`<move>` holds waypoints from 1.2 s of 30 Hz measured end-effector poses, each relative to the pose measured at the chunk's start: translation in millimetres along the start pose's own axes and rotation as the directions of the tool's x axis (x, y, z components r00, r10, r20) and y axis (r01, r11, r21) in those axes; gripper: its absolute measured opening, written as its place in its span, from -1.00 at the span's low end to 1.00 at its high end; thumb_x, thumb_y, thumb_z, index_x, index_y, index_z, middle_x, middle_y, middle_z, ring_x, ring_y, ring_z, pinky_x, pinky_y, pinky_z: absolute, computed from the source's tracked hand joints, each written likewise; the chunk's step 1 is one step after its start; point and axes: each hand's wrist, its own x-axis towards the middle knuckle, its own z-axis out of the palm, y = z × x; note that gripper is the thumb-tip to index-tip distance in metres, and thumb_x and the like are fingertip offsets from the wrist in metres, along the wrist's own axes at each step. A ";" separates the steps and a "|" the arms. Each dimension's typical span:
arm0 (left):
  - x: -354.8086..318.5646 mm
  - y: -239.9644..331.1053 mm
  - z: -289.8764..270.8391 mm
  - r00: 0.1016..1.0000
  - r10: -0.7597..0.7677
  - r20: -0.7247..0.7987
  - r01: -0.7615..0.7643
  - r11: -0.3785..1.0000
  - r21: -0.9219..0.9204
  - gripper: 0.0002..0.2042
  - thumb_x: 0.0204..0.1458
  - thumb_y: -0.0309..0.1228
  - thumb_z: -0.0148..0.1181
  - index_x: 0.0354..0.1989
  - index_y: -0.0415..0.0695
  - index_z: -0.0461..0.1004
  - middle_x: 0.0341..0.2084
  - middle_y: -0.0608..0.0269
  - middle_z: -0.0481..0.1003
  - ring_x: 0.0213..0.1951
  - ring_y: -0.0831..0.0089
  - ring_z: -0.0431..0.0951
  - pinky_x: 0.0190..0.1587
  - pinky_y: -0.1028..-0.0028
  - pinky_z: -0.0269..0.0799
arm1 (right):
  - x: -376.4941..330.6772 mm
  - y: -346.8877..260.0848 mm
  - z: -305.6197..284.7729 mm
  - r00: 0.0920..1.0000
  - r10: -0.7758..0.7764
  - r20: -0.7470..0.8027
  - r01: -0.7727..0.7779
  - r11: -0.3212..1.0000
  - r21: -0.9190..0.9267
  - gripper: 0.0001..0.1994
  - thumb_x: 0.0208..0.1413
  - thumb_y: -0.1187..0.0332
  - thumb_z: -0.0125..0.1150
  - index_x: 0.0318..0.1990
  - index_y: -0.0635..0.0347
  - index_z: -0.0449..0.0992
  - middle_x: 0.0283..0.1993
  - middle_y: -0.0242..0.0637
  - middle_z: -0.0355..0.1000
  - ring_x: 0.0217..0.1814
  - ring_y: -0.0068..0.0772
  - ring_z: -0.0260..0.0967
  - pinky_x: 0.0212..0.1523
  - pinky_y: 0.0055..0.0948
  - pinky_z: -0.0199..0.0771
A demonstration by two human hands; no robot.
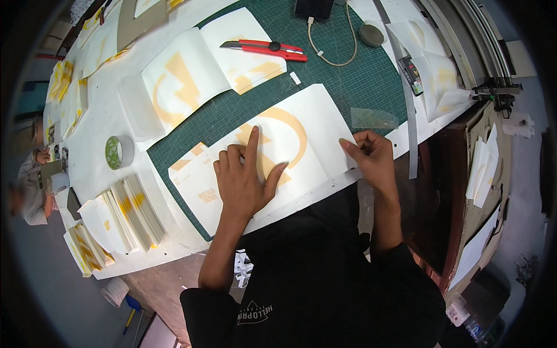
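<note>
A long white sheet (325,127) with pale orange print, including a ring and a bolt shape, lies flat over the green cutting mat (380,87) in front of me. My left hand (241,180) rests on its printed middle, index finger and thumb stretched out, the other fingers bent. At the sheet's right end, my right hand (371,158) pinches the edge between thumb and fingers. Beyond it lies a second, creased printed sheet (212,72). A red utility knife (267,49) with its blade out rests on that sheet and the mat.
A clear strip (374,118) and a steel ruler (412,139) lie right. A tape roll (119,152) stands left, behind stacked folded sheets (125,214). A cable (333,61) runs to a black device (313,8). Another person (35,180) sits at far left.
</note>
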 end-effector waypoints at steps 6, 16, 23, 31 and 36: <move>-1.5 2.1 -2.4 0.995 -0.054 0.086 0.054 0.999 0.003 -0.14 0.08 0.08 0.39 0.48 -0.13 0.25 -0.14 -0.02 0.37 -0.14 0.16 0.33 -0.12 0.19 0.22 | -1.2 8.8 7.6 0.981 -0.174 -0.083 0.158 0.972 -0.172 -0.78 0.11 0.38 0.51 -0.30 0.37 0.61 -0.47 -0.36 0.57 -0.55 -0.69 0.34 -0.51 -0.58 0.27; -1.7 2.6 -3.0 0.994 -0.059 0.092 0.058 0.998 0.019 -0.14 0.09 0.10 0.38 0.48 -0.13 0.26 -0.14 -0.02 0.37 -0.15 0.17 0.32 -0.11 0.19 0.21 | 11.0 -6.0 -15.3 0.975 0.111 0.193 -0.121 0.992 0.042 -0.85 0.22 0.40 0.42 -0.20 0.29 0.59 -0.48 -0.48 0.50 -0.45 -0.74 0.36 -0.36 -0.66 0.32; -0.9 2.8 -3.5 0.996 -0.051 0.075 0.051 0.999 -0.002 -0.16 0.10 0.08 0.38 0.47 -0.13 0.26 -0.14 -0.01 0.37 -0.15 0.17 0.33 -0.10 0.19 0.22 | 0.7 -3.4 -1.2 0.963 0.174 0.207 -0.236 0.914 0.331 -0.78 0.19 0.36 0.46 -0.17 0.35 0.61 -0.36 -0.30 0.63 -0.39 -0.61 0.53 -0.35 -0.61 0.46; -2.6 0.0 -2.8 0.998 -0.033 0.045 0.033 0.999 0.006 -0.15 0.09 0.10 0.38 0.47 -0.15 0.28 -0.18 0.02 0.36 -0.17 0.18 0.32 -0.14 0.20 0.20 | -26.8 -9.4 28.2 0.928 -0.354 -0.115 0.255 0.830 -0.495 -0.84 0.22 0.40 0.37 -0.24 0.35 0.59 -0.45 0.01 0.60 -0.52 -0.21 0.61 -0.49 -0.38 0.51; -3.6 -0.5 -5.5 0.995 -0.057 0.082 0.057 0.998 0.001 -0.15 0.07 0.07 0.40 0.47 -0.13 0.27 -0.15 -0.01 0.37 -0.14 0.15 0.33 -0.10 0.17 0.23 | -38.8 0.7 38.4 0.801 -0.594 0.078 0.475 0.549 -0.688 -0.76 0.15 0.50 0.31 -0.06 0.31 0.46 -0.55 0.00 0.49 -0.53 0.01 0.58 -0.56 -0.20 0.54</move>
